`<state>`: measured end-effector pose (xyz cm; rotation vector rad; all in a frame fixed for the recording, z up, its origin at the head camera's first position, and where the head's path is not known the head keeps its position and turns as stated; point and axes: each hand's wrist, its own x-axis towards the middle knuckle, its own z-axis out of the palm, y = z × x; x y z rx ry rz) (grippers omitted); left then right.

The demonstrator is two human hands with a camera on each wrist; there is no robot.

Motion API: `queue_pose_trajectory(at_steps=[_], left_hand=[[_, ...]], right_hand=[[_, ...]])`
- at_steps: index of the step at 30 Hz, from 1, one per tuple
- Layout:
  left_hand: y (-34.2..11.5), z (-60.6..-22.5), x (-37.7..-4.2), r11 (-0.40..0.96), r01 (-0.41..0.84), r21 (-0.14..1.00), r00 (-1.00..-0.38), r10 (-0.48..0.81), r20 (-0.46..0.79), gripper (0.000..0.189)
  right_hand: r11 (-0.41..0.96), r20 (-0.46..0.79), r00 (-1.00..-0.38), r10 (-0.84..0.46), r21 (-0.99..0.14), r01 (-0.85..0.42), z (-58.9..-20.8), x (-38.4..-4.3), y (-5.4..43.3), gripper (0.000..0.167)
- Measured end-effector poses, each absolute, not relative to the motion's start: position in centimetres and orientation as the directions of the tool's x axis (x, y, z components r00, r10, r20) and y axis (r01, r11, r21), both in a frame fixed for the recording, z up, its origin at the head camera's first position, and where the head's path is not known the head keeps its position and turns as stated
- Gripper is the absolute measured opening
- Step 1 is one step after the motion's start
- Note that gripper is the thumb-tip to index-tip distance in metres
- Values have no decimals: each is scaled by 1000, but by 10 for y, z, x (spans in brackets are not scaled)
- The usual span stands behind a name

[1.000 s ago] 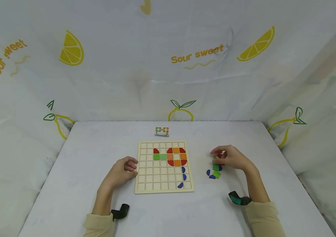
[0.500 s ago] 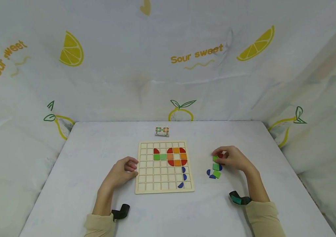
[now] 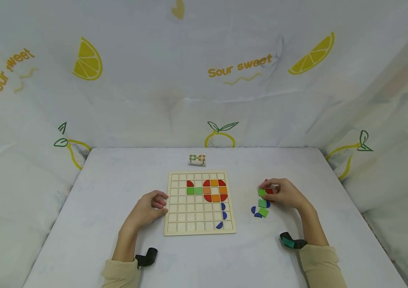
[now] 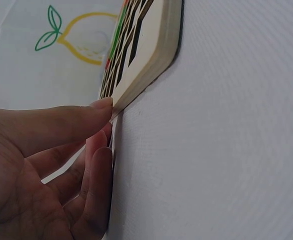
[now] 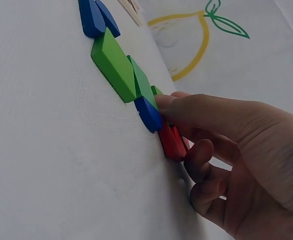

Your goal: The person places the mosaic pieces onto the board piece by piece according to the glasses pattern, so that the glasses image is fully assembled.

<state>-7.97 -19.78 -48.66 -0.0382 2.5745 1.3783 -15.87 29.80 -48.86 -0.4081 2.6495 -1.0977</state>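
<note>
In the head view my left hand [image 3: 148,209] rests at the left edge of a wooden grid board [image 3: 182,233]. Its thumb tip touches the board's side in the left wrist view, the other fingers loosely bent beside it. To the right of the board, the thumb and index finger of my right hand [image 3: 281,194] pinch a green square tile [image 3: 262,193] at its near and far edges. Red pieces [image 5: 172,142] lie under that hand, partly hidden by the fingers. Close by are a green tile [image 5: 114,67], a second green tile [image 3: 262,203] and several blue half-round pieces [image 3: 253,209].
Set into the board are red corner pieces [image 3: 207,198], orange squares [image 3: 215,198], green squares [image 3: 190,191] and blue half-rounds [image 3: 224,215]. A small pattern card [image 3: 197,159] stands behind the board. White printed cloth [image 3: 153,112] hangs at the back of the table.
My right hand has shifted slightly right and nearer, and the green square between its fingertips now shows more. The left hand and the board have stayed in place.
</note>
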Motion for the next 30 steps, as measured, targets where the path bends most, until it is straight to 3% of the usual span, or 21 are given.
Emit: queue_pose_trajectory(at_steps=[15, 30], left_hand=[[-198, -487, -80, 559, -131, 819, -974, 80, -210, 36], [-195, -485, -80, 566, -137, 813, -974, 73, -214, 38]], right_hand=[[667, -67, -947, -315, -725, -171, -482, -157, 284, 32], [605, 41, -904, -426, -730, -319, -463, -167, 216, 32]])
